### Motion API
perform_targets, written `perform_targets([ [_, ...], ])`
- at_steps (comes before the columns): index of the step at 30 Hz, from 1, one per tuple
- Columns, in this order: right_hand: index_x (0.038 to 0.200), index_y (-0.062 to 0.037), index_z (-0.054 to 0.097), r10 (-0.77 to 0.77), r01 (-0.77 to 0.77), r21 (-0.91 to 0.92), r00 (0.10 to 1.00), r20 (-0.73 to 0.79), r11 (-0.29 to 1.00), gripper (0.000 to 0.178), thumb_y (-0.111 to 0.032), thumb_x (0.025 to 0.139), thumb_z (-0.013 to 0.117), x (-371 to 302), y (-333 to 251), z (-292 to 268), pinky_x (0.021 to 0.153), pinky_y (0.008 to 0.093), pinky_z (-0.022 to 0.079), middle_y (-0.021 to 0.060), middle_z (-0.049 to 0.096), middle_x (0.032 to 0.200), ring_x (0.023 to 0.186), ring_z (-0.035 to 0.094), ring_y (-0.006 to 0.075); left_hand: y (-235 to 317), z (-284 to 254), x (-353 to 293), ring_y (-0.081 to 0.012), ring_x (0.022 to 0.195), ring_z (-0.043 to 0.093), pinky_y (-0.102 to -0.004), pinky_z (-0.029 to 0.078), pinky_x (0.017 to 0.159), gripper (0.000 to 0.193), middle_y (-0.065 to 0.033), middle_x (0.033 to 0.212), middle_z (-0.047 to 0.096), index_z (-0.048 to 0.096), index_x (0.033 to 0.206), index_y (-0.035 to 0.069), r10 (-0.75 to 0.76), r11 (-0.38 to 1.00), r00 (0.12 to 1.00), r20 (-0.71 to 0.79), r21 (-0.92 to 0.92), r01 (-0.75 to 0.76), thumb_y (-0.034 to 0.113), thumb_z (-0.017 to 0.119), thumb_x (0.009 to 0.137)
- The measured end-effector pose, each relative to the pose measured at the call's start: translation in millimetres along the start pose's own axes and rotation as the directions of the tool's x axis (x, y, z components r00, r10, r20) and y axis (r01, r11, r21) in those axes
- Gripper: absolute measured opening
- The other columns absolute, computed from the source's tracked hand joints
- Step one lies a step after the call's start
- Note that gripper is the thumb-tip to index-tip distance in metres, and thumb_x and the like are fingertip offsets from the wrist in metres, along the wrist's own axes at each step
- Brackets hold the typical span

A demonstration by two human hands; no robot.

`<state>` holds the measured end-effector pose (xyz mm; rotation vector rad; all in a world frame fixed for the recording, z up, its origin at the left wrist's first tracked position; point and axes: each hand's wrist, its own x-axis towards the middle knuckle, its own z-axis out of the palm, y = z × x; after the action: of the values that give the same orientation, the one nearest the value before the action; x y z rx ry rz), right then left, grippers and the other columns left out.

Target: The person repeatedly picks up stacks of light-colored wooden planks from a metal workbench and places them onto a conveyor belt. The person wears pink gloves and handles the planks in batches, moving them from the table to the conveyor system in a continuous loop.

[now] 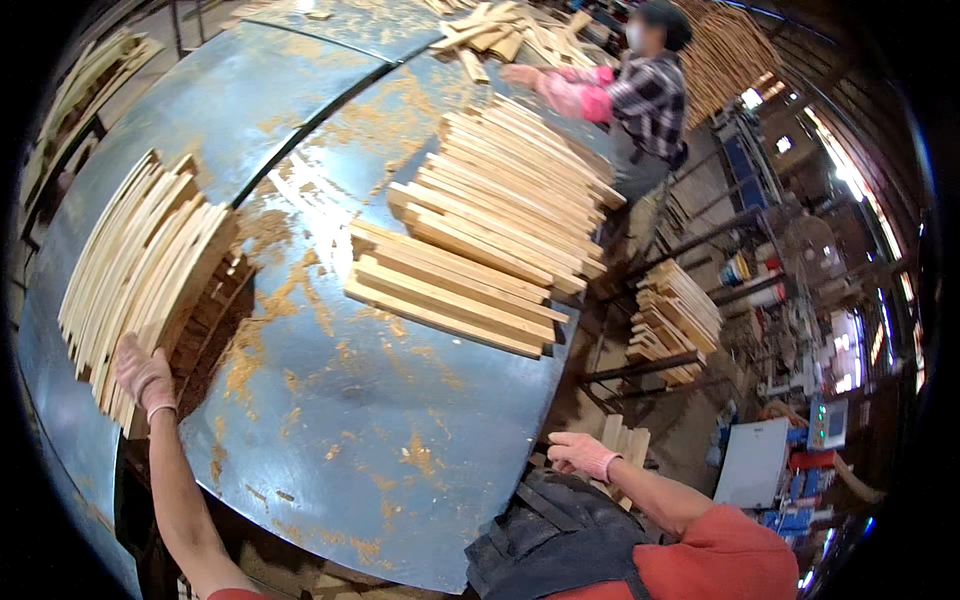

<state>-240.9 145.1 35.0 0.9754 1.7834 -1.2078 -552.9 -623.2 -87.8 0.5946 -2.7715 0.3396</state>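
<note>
On the metal counter [480, 400], a stack of wooden slats [145, 255] lies at the person's left, its ends uneven. The left grip [145, 378] rests at its near end; from my position I cannot tell whether it is clamped. The right grip [582, 455] is beyond the counter's edge, fingers loosely bent, no slat visible in it. Status: the central slat rows [500, 200] appear arranged; the jumbled boards [490, 38] near a co-worker [650, 95] appear unsorted.
</note>
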Motion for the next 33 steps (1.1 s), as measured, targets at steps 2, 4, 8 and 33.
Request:
perform_targets([
  [2,0.104,-0.0081,0.06,0.037,-0.035,-0.061,0.999,0.038,0.998,0.023,-0.03,0.1,0.067,5.3,32.1,-8.3,0.076,0.0322,0.059,0.0049,0.065,0.096,0.088,0.07,0.0152,52.6,-63.7,2.4,-0.0362,0.144,0.053,-0.0453,0.041,0.122,0.088,-0.0157,0.157,0.056,0.046,0.16,0.01,-0.098,0.981,0.976,0.195,-0.143,0.127,0.022,0.087,0.083],
  [4,0.105,-0.0073,0.06,0.005,-0.003,-0.018,0.996,0.088,1.0,0.025,-0.03,0.1,0.067,19.8,31.0,-10.7,0.076,0.0328,0.059,0.0048,0.064,0.095,0.088,0.069,0.0157,21.5,-46.2,2.0,-0.037,0.147,0.051,-0.0458,0.04,0.123,0.093,-0.0165,0.161,0.053,0.04,0.165,0.011,-0.057,0.989,0.998,0.01,-0.137,0.058,0.021,0.086,0.085],
  [8,0.106,-0.0047,0.061,-0.03,0.033,-0.039,0.997,0.072,0.999,0.025,-0.028,0.1,0.067,33.8,26.0,-19.1,0.076,0.0338,0.058,0.0052,0.064,0.095,0.088,0.068,0.0165,54.0,-62.5,-31.8,-0.0385,0.152,0.047,-0.0478,0.039,0.125,0.088,-0.0191,0.168,0.046,0.036,0.169,0.009,-0.039,0.945,0.983,-0.179,-0.326,-0.022,0.023,0.08,0.094],
  [33,0.168,-0.0057,0.035,-0.559,0.451,-0.367,0.435,-0.706,0.814,0.09,-0.035,0.092,0.075,318.9,-172.6,-390.2,0.121,0.0443,0.043,0.0261,0.053,0.158,0.143,0.053,0.0418,627.1,-182.0,-332.5,-0.04,0.141,0.048,-0.0515,0.041,0.116,0.075,-0.0275,0.157,0.047,0.048,0.156,-0.004,-0.006,0.267,0.605,0.796,-0.582,0.768,0.051,0.057,0.105],
])
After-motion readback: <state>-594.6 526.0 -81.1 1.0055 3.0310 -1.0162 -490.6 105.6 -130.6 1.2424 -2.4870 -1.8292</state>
